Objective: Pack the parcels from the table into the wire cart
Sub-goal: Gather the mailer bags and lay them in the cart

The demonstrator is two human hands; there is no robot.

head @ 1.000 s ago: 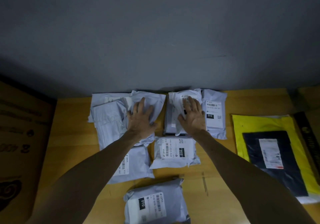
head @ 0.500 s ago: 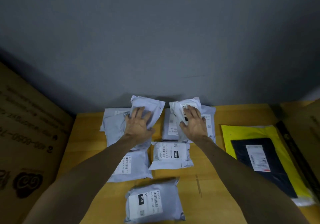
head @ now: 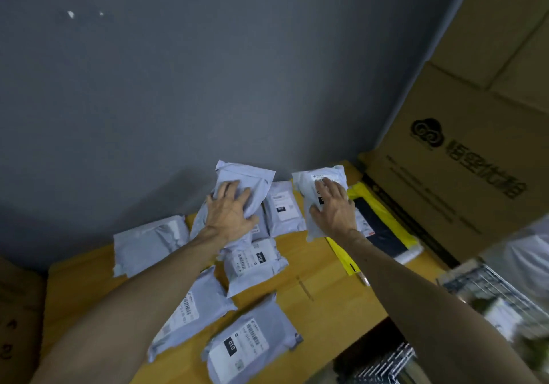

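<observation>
While a flat grey parcel (head: 148,244) lies on the wooden surface (head: 320,268) to the left of the middle parcel (head: 255,262), the left hand (head: 230,211) grips a crumpled grey bag (head: 246,176) just behind that middle parcel, fingers curled into the plastic. Behind and to the right of it, the right hand (head: 334,208) clasps a labelled bag (head: 320,181), thumb round its edge. Both bags seem raised off the surface. Farther right of the middle parcel stands the wire cart (head: 490,294), blurred.

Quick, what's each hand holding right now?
Left hand: grips a plain grey parcel.
Right hand: grips a labelled grey parcel.
</observation>
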